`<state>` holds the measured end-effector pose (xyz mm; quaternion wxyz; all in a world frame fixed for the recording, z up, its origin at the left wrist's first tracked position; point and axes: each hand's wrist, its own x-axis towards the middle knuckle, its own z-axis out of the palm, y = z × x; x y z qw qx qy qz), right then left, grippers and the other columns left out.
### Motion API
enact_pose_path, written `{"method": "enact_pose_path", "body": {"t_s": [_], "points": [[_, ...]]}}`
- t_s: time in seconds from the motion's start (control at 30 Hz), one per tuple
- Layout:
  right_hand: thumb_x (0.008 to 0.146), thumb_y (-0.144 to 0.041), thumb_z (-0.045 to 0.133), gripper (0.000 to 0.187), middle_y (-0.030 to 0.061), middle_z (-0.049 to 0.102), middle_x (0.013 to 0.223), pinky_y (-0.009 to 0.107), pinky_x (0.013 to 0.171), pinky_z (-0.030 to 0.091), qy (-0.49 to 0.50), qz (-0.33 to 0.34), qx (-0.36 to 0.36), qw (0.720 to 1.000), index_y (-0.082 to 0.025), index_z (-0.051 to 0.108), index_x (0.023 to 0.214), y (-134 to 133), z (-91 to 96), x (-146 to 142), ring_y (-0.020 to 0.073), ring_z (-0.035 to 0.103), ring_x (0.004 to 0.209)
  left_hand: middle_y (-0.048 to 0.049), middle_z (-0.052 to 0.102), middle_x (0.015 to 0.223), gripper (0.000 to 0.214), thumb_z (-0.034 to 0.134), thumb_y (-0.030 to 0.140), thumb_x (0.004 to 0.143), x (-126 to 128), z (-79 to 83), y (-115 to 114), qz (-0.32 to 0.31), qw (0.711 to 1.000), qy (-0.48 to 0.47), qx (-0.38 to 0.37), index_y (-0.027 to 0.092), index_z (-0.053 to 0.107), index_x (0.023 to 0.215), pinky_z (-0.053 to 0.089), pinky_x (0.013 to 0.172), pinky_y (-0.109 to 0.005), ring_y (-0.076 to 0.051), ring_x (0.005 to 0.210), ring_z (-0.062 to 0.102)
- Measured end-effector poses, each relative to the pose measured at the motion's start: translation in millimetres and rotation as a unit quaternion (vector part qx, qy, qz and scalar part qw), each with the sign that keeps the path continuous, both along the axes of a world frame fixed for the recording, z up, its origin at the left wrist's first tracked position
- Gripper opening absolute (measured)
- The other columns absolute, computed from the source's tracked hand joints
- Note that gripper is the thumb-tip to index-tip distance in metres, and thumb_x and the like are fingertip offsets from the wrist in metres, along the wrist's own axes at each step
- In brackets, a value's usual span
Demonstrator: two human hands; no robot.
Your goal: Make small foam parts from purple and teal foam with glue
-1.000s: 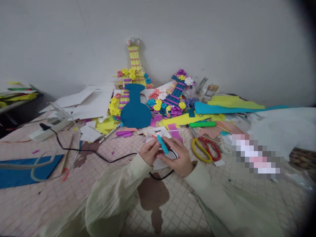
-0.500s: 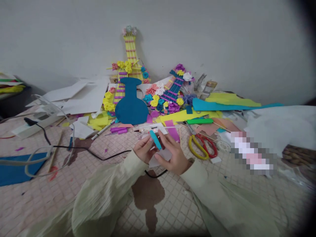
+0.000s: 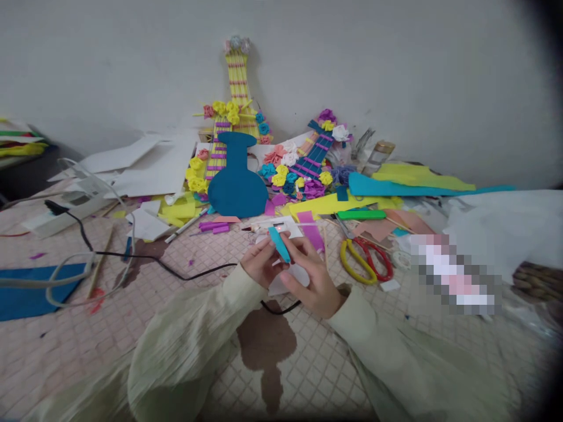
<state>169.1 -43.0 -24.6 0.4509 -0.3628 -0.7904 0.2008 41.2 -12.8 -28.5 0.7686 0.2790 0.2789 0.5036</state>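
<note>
Between my two hands, at the middle of the table, is a narrow strip of bright blue crepe paper, tilted with its top to the left. The fingers of my left hand pinch it from the left. My right hand grips its right side with the fingertips, the thumb held lower and apart. Just beyond my fingers lie a white card with a small red light showing on it and a purple paper strip. A dark blue vase-shaped cutout stands behind them.
Scissors with yellow and red handles lie to the right. Flower-decorated woven pieces lean at the back. A black cable runs under my hands from a white power strip. Blue crepe paper lies at left.
The blue strip has turned slightly, showing more of its broad face. Both hands stay on it. The whole view has shifted a little.
</note>
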Motion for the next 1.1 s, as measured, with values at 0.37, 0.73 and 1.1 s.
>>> {"method": "enact_pose_path", "body": {"t_s": [0.37, 0.73, 1.1], "points": [[0.076, -0.033, 0.049, 0.07, 0.0108, 0.044, 0.106, 0.039, 0.083, 0.043, -0.104, -0.046, 0.086, 0.99, -0.018, 0.019, 0.138, 10.2, -4.7, 7.1, 0.0228, 0.046, 0.097, 0.0012, 0.058, 0.058, 0.032, 0.074, 0.036, 0.051, 1.1, -4.3, 7.0, 0.063, 0.993, 0.078, 0.069, 0.015, 0.068, 0.075, 0.04, 0.048, -0.021, -0.007, 0.05, 0.048], [0.076, -0.031, 0.053, 0.062, 0.0088, 0.043, 0.104, 0.038, 0.089, 0.04, -0.063, -0.014, 0.061, 0.996, -0.02, 0.031, 0.132, 9.7, -5.7, 7.5, 0.0213, 0.045, 0.101, 0.0027, 0.052, 0.047, 0.028, 0.076, 0.039, 0.05, -0.5, 1.4, 3.4, 0.038, 0.995, 0.079, 0.057, 0.014, 0.066, 0.059, 0.037, 0.048, -0.019, -0.007, 0.046, 0.047], [0.076, -0.03, 0.053, 0.047, 0.0079, 0.044, 0.103, 0.04, 0.089, 0.041, -0.019, 0.026, 0.007, 0.999, -0.02, 0.044, 0.122, 10.1, -6.0, 7.8, 0.0202, 0.044, 0.101, 0.0025, 0.052, 0.048, 0.031, 0.076, 0.042, 0.047, 2.4, -1.4, 2.6, 0.062, 0.993, 0.076, 0.06, 0.014, 0.067, 0.059, 0.037, 0.047, -0.02, -0.006, 0.047, 0.045]]}}
